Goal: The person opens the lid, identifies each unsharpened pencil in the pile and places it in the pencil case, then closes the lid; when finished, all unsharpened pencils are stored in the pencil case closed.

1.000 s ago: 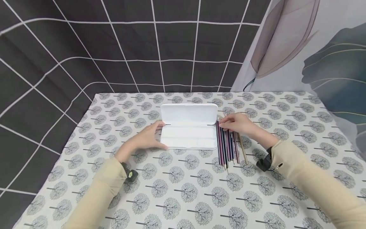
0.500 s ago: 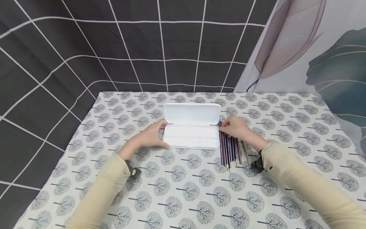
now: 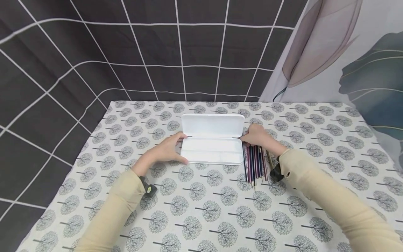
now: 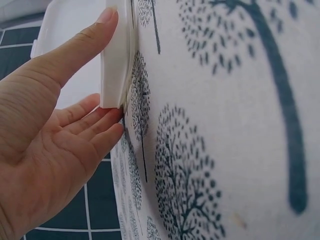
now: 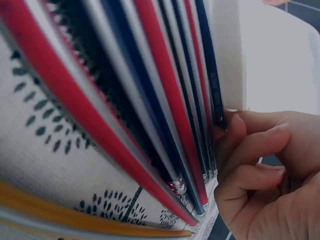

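An open white pencil case (image 3: 211, 144) lies on the cloth with its lid (image 3: 212, 125) raised at the back. My left hand (image 3: 168, 150) holds its left end; in the left wrist view the thumb (image 4: 82, 47) lies along the front side and the fingers touch the far corner. Right of the case, several red and dark blue pencils (image 3: 255, 162) lie side by side. At their far ends is my right hand (image 3: 256, 135), its fingers curled. In the right wrist view it pinches the end of the dark blue pencil (image 5: 212, 85) nearest the case; the thumb is partly hidden.
A gold-coloured pencil (image 3: 269, 160) lies at the right edge of the row, slightly apart. White cloth with a tree print (image 3: 201, 196) covers the table. A dark grid-patterned curtain (image 3: 201, 49) hangs behind, and a leaf-patterned one (image 3: 324, 63) at the right.
My right hand has moved from above the middle of the pencils toward the case's right side, to the leftmost pencil's far end. The left hand keeps its hold; the whole view has shifted slightly.
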Tool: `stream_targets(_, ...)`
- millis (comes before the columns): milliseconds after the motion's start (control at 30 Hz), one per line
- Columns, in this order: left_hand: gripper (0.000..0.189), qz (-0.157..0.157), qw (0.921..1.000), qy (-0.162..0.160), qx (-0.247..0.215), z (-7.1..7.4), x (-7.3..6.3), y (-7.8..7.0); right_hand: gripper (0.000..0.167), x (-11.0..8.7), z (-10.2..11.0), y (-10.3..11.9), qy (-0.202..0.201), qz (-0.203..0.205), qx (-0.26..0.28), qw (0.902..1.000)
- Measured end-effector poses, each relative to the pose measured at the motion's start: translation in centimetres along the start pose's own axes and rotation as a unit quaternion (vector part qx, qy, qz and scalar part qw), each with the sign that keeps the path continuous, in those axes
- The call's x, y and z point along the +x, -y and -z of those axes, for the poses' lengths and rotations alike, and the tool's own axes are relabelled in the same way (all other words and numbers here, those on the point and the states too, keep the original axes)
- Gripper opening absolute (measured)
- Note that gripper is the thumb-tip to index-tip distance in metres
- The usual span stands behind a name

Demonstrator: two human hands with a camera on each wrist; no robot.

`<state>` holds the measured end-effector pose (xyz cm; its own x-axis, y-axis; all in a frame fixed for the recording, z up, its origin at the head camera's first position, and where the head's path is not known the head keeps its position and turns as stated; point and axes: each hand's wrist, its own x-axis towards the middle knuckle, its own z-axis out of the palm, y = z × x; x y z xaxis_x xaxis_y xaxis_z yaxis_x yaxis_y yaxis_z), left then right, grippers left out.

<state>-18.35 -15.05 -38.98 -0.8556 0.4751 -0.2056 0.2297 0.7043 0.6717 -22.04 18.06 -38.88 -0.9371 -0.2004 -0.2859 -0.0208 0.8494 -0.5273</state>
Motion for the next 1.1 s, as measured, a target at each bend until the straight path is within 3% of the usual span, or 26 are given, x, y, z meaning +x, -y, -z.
stream_targets(200, 0.095, -0.003, 0.9999, -0.003, 0.009, -0.1, 0.2, 0.2, 0.031, -0.7, 0.6, -0.4, 0.025, -0.033, 0.039, 0.9984)
stream_targets(300, 0.097, -0.001, 0.9998, -0.003, 0.019, -0.1, 0.2, 0.1, 0.035, -1.5, 1.2, -0.5, 0.034, -0.041, 0.083, 0.9951)
stream_targets(500, 0.098, 0.007, 0.9996, -0.003, 0.025, -0.1, 0.1, 0.0, 0.043, -2.8, 2.8, -0.6, 0.055, 0.001, 0.197, 0.9789)
stream_targets(633, 0.098, 0.004, 0.9996, -0.005, 0.026, -0.1, 0.2, 0.2, 0.045, -3.6, 4.0, -0.8, 0.007, 0.057, 0.237, 0.9698)
stream_targets(833, 0.098, 0.012, 0.9996, -0.011, 0.024, 0.0, 0.1, 0.1, 0.031, -4.0, 4.9, -0.1, -0.107, 0.125, 0.289, 0.9431)
stream_targets(1000, 0.100, 0.009, 0.9999, -0.010, 0.010, -0.1, 0.0, -0.1, 0.027, -4.0, 4.6, 0.4, -0.144, 0.139, 0.231, 0.9521)
stream_targets(1100, 0.102, 0.008, 0.9999, -0.009, 0.004, -0.2, -0.1, -0.1, 0.027, -3.7, 4.0, 0.7, -0.144, 0.159, 0.192, 0.9577)
